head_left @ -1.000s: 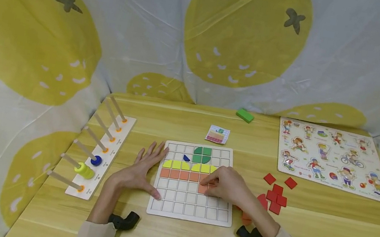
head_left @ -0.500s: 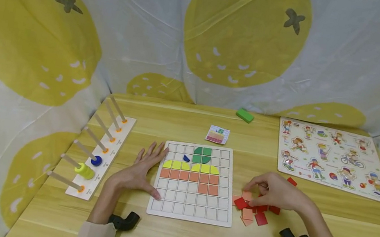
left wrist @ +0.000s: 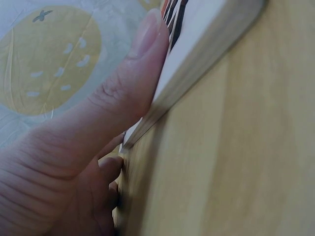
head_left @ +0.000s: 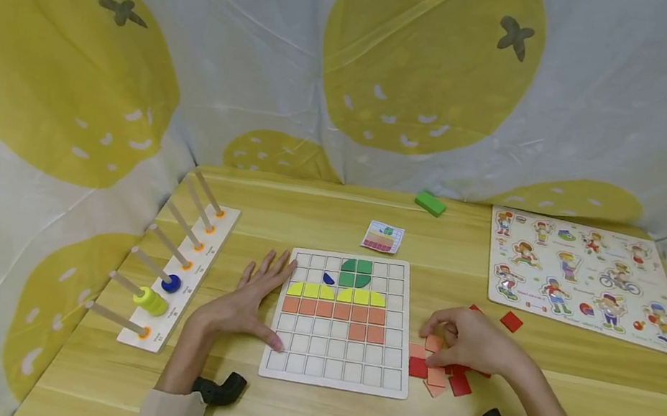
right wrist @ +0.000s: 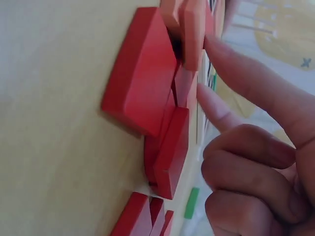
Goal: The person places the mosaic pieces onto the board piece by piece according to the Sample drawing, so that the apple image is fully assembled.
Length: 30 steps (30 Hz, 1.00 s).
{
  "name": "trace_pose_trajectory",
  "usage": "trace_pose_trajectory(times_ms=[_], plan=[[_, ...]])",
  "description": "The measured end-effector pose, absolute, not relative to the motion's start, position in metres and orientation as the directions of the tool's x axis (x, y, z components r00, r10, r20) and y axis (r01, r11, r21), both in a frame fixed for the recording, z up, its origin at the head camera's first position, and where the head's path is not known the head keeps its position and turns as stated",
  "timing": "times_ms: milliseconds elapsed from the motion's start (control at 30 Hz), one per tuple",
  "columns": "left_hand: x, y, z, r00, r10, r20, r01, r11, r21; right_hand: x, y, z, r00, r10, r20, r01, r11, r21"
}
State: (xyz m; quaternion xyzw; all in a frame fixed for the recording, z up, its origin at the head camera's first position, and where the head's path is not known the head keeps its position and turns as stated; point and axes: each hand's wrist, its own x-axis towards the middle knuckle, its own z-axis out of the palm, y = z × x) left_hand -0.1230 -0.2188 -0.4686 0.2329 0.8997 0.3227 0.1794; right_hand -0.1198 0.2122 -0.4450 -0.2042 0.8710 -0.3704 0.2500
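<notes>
A white grid board (head_left: 324,368) lies flat in the middle of the head view, holding green, blue, yellow and orange flat pieces. My left hand (head_left: 243,299) is spread along its left side, thumb and fingertips touching the edge. In the left wrist view the thumb (left wrist: 118,88) presses on the board's border. My right hand (head_left: 476,340) is over a loose pile of red tiles (head_left: 418,367) and orange tiles (head_left: 433,343), right of the board. The right wrist view shows its thumb and index finger apart, reaching to the tiles, the other fingers curled; I see no tile pinched.
A small pattern card (head_left: 382,238) lies behind the board, and a green block (head_left: 430,203) is farther back. On the left stands a peg board (head_left: 212,240) with yellow and blue rings. A sports picture puzzle (head_left: 512,294) lies at the back right.
My right hand has let go of an orange tile in the board's lower orange row and moved right to the pile, shifting some tiles there. The left hand stays in place.
</notes>
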Motion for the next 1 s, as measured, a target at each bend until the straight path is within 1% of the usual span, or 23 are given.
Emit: trace_pose_trajectory(times_ms=[133,267,400,567,767,1000], plan=[[-0.123,-0.219,-0.469,-0.826,0.536,-0.176,0.302,0.684,0.664,-0.121,0.214,-0.444,-0.827,-0.507,-0.244,-0.179,0.648,-0.74],[-0.122,-0.22,-0.468,-0.825,0.538,-0.174,0.298,0.676,0.674,-0.123,0.217,-0.446,-0.862,-0.435,-0.259,-0.128,0.682,-0.72],[-0.122,-0.22,-0.467,-0.825,0.538,-0.171,0.296,0.671,0.68,-0.126,0.218,-0.45,-0.872,-0.404,-0.276,-0.089,0.685,-0.723],[-0.123,-0.219,-0.468,-0.823,0.541,-0.173,0.299,0.672,0.677,-0.127,0.22,-0.453,-0.875,-0.395,-0.281,-0.079,0.688,-0.722],[-0.122,-0.22,-0.468,-0.823,0.543,-0.168,0.301,0.668,0.681,-0.129,0.223,-0.451,-0.922,-0.314,-0.225,-0.085,0.734,-0.674],[-0.123,-0.22,-0.467,-0.821,0.546,-0.167,0.303,0.664,0.683,-0.125,0.223,-0.447,-0.913,-0.311,-0.262,-0.073,0.759,-0.647]])
